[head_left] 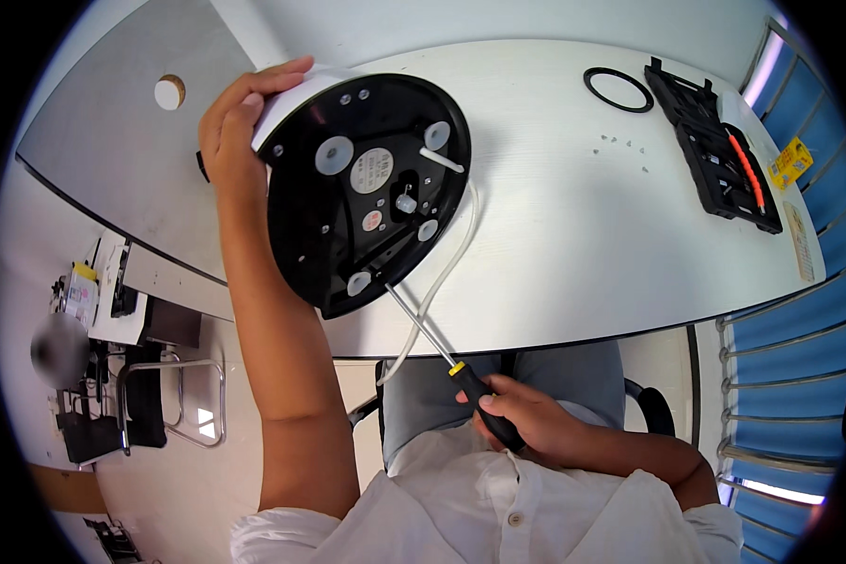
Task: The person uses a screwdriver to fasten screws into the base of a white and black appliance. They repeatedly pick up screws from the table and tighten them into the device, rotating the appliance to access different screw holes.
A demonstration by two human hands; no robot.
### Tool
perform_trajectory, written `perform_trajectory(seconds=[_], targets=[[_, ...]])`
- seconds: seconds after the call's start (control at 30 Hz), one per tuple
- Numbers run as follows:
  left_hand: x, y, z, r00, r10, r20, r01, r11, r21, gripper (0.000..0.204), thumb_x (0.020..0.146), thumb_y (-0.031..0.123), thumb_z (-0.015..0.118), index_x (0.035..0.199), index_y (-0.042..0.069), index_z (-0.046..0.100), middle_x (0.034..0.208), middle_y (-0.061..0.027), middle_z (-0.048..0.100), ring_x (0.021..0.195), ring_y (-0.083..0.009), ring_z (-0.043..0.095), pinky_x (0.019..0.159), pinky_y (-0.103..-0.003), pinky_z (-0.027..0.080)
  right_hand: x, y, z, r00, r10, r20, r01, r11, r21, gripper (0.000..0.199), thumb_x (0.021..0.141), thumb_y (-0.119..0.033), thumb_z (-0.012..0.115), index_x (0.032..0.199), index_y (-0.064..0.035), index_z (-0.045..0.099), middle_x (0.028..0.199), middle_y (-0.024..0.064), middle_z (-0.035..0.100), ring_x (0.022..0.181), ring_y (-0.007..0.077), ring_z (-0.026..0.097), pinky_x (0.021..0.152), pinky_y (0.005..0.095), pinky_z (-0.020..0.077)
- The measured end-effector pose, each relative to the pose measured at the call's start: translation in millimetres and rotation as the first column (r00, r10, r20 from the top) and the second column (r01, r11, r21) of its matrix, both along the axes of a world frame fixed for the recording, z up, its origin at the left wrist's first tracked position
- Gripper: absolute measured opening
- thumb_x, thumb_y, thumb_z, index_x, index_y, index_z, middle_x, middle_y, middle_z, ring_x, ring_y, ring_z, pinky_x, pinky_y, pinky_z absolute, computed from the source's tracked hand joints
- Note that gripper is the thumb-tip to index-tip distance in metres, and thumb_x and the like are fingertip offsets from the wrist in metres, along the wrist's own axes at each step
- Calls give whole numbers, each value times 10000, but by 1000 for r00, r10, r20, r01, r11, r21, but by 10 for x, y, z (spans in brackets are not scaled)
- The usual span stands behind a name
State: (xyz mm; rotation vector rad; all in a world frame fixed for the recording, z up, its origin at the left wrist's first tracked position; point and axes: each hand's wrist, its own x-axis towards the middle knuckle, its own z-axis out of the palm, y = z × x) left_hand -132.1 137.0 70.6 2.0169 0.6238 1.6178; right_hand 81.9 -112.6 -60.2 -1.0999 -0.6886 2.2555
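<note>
A white appliance point(296, 97) is tipped so its black underside point(329, 207) faces me, with several pale suction feet point(334, 155), two round labels and a white power cord point(470, 221). My left hand point(237, 127) grips its upper left edge, fingers over the white body. In my right hand point(526, 418), close to my lap, is a screwdriver point(484, 399) with a black and yellow handle. Its metal shaft points up and left across the cord. The tip reaches the lower edge of the underside, beside a suction foot point(359, 283); whether it sits in a screw cannot be made out.
On the white table point(555, 254), several small screws point(620, 143) lie scattered near a black ring point(618, 89). An open black tool case point(714, 160) holds an orange-red tool point(747, 169), and a yellow box point(791, 163) stands beside it. A grey desk point(113, 141) adjoins on the left.
</note>
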Motion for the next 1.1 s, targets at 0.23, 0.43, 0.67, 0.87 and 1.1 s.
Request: perform_trajectory(seconds=[0.23, 0.43, 0.67, 0.87, 1.1], targets=[[21, 82, -25, 999, -24, -35, 28, 994, 101, 387, 765, 129, 344, 867, -108, 633, 1007, -238, 649, 969, -280, 594, 930, -329, 410, -47, -37, -135, 985, -54, -162, 48, 998, -35, 273, 972, -264, 371, 1136, -65, 461, 719, 30, 496, 582, 94, 406, 513, 245, 331], [89, 97, -18, 999, -16, -32, 19, 997, 80, 390, 773, 128, 346, 874, -119, 631, 992, -245, 650, 965, -287, 596, 934, -339, 409, -61, -68, -284, 960, -51, -275, 55, 998, 6, 296, 975, -296, 379, 1141, -66, 463, 734, 22, 508, 612, 78, 419, 523, 223, 329], [32, 114, -65, 999, -32, 17, 30, 996, 85, 392, 773, 152, 362, 871, -117, 629, 1000, -259, 639, 976, -308, 592, 941, -354, 404, -32, -66, -253, 987, -23, -160, 30, 999, 43, 336, 974, -335, 387, 1155, -65, 474, 736, 10, 498, 615, 57, 411, 527, 216, 329], [-108, 96, -145, 997, -57, 59, 51, 995, 88, 413, 783, 202, 379, 915, -111, 615, 1047, -265, 618, 1012, -323, 575, 956, -383, 397, 65, -177, -366, 989, 3, -147, 16, 991, 130, 325, 969, -314, 410, 1164, -61, 472, 729, -7, 486, 578, 47, 400, 499, 215, 326], [-276, 14, -230, 992, -92, 86, 81, 990, 117, 406, 826, 217, 354, 941, -78, 608, 1091, -246, 600, 1037, -313, 569, 944, -391, 417, 366, -263, -300, 995, 10, 97, -29, 981, 193, 294, 909, -243, 545, 1149, -81, 500, 709, -20, 482, 537, 49, 422, 481, 219, 342]])
